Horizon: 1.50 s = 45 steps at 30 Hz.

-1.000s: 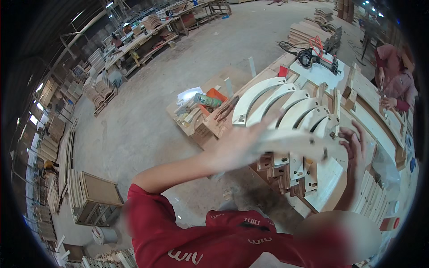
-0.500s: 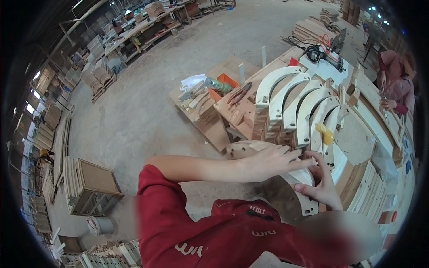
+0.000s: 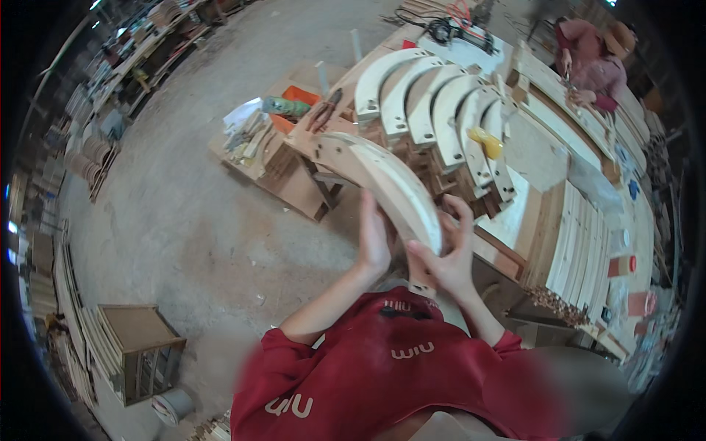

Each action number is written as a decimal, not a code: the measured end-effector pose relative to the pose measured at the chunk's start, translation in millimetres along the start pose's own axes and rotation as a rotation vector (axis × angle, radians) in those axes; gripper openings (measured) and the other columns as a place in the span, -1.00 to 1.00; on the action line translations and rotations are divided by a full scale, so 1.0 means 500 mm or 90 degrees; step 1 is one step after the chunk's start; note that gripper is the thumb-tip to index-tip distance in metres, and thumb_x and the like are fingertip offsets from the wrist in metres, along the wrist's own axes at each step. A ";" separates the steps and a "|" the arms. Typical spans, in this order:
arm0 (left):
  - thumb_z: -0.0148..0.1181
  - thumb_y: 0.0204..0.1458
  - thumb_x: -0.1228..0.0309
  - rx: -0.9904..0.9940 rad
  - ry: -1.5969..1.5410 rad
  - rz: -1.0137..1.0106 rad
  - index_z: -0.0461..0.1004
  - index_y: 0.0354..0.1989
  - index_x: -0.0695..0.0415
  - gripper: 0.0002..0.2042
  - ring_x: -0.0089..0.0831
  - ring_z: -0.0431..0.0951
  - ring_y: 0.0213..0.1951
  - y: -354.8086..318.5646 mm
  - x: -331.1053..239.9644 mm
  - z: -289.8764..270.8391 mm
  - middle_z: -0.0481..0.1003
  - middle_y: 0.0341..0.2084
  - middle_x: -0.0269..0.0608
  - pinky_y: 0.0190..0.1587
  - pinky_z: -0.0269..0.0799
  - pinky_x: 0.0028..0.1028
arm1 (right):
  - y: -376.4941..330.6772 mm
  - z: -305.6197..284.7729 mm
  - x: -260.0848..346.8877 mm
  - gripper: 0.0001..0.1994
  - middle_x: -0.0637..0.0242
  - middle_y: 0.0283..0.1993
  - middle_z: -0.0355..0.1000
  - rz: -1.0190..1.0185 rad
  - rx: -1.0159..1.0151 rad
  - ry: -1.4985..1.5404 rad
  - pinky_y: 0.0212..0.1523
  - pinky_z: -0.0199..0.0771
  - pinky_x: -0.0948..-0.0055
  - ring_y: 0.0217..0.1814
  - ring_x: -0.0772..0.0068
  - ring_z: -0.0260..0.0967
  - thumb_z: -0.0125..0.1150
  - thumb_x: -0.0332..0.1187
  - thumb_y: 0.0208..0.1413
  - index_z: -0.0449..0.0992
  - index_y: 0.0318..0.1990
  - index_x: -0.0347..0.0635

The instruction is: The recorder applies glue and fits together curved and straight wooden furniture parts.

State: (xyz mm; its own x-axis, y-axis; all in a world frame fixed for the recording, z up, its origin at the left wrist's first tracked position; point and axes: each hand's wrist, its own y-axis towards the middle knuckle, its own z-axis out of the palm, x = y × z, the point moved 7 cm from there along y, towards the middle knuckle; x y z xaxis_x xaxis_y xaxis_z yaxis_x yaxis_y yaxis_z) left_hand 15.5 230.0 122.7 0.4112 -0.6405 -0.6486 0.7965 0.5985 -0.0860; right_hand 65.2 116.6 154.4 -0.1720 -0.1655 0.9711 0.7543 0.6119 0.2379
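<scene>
A curved wooden piece (image 3: 401, 187), pale on its upper face, is between my hands at the table's near left edge. Its far end reaches toward the tabletop; whether it rests there I cannot tell. My right hand (image 3: 448, 253) grips the near end, thumb on the face and fingers round the right side. My left hand (image 3: 375, 235) holds the left side, with some fingers hidden behind the wood. Just beyond stand stacks of similar curved pieces (image 3: 445, 110) with dark holes at their ends. A crumpled-looking yellow thing (image 3: 485, 143) lies on them.
Right of me, long wooden pieces (image 3: 577, 242) are stacked on the table. Pliers (image 3: 323, 112) lie at its far left, near an orange bin (image 3: 301, 95). A corded power tool (image 3: 474, 37) sits at the back. A co-worker (image 3: 596, 62) works at the far right.
The curved piece has swung up and away from my body, its far end now toward the table. My left hand has drawn back from across it to its left side. The view has shifted right.
</scene>
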 end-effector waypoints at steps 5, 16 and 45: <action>-0.42 0.10 -0.20 -0.138 0.063 0.008 -0.03 0.26 0.19 -0.26 -0.29 0.21 0.16 0.004 0.004 -0.033 0.18 0.15 -0.13 0.20 0.06 -0.41 | -0.009 0.022 -0.019 -0.17 -0.03 0.03 0.30 -0.013 0.025 -0.071 0.10 0.24 0.34 0.10 0.21 0.28 0.42 -0.34 -0.27 0.00 0.17 -0.23; -0.49 0.17 -0.12 -0.148 0.258 0.107 -0.11 0.27 0.24 -0.30 -0.31 0.07 0.23 0.015 -0.059 -0.085 0.05 0.22 -0.06 0.25 -0.09 -0.44 | 0.298 -0.192 0.094 -0.67 0.13 -0.25 0.41 -0.318 -0.036 -0.628 -0.12 0.33 0.21 -0.13 0.11 0.35 0.26 -0.22 -0.11 0.46 -0.21 -0.23; -0.33 0.18 -0.04 0.141 0.511 -0.005 0.28 -0.04 0.34 -0.41 -0.46 0.36 -0.13 -0.026 -0.052 0.014 0.40 -0.17 -0.13 -0.04 0.23 -0.47 | 0.127 -0.122 0.022 -0.72 0.25 -0.35 0.34 0.343 -0.004 0.495 -0.54 0.39 0.63 -0.40 0.42 0.34 -0.10 -0.16 0.22 0.31 -0.31 -0.22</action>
State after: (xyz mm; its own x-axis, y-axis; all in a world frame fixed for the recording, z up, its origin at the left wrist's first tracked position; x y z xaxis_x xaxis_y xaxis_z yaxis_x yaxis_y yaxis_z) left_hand -2.4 235.5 146.2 0.0310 -0.0564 -0.9979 0.9016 0.4325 0.0036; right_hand 149.6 106.4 179.0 0.6693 -0.3324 0.6645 0.6129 0.7525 -0.2409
